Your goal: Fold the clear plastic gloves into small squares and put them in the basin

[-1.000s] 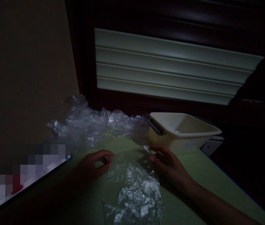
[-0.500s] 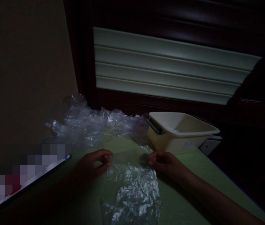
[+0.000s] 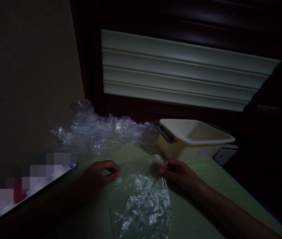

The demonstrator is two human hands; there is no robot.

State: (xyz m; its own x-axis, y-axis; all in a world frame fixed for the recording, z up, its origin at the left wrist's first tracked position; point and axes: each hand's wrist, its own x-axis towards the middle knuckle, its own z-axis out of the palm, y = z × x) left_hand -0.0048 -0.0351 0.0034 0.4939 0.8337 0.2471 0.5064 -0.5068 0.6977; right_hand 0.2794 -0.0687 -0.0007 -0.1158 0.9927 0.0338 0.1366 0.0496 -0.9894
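A clear, crinkled plastic bag (image 3: 145,202) lies on the green tabletop in front of me, its upper edge between my two hands. My left hand (image 3: 106,174) pinches the bag's upper left side, thumb and fingertips together. At the opposite upper corner, my right hand (image 3: 173,169) has its fingers closed on the film. The upper strip between the hands is nearly see-through. Dim light leaves the exact fingertip contact hard to make out.
Behind the hands, a heap of crumpled clear plastic bags (image 3: 91,129) lies against the wall. A cream plastic bin (image 3: 180,151) with dark handles stands at the back right, a white box (image 3: 225,155) behind it. A partly blurred white flat item (image 3: 48,181) lies at left.
My left thumb and fingertips have closed together at the bag's edge, where a gap showed before. My right hand stays on its corner. The whole view has shifted slightly.
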